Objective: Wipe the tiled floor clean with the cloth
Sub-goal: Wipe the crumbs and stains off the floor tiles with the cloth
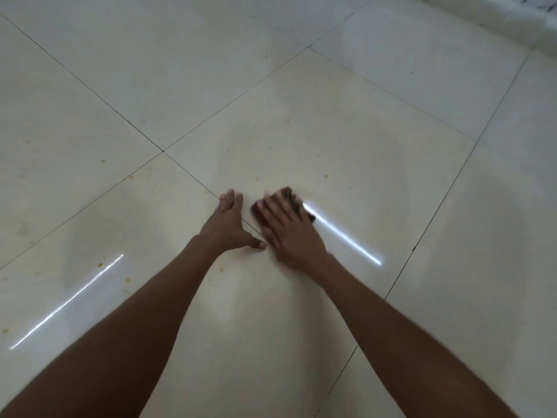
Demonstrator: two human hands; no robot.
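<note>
Closest to you it's just your two forearms coming in from the bottom edge, elbows cut off, so no telling how you're braced.

Your left hand (pixel 229 222) is planted flat on the tiled floor (pixel 346 140), fingers straight and spread, thumb out toward the other hand, holding nothing. Your right hand (pixel 286 229) is just beside it, pressing the dark cloth (pixel 297 200) down on the tile with flat fingers, so that grip is released too: it's a palm press, not a clench. The cloth sits under and just past your fingers, right where the grout line (pixel 193 176) runs by.

What could go wrong, my guess: with no real hold on it, the cloth can bunch up or slide out from under your palm on a fast stroke. The floor's glossy, so the planted hand could skid if it's wet. The two thumbs are close enough to bump.

Further out there are yellowish specks (pixel 100 264) off to your left and more ahead, which look easy to miss.

Hard to tell: the right hand and cloth are motion-blurred, most of the cloth is hidden, and the pale ledge (pixel 512 22) far right is cropped.
</note>
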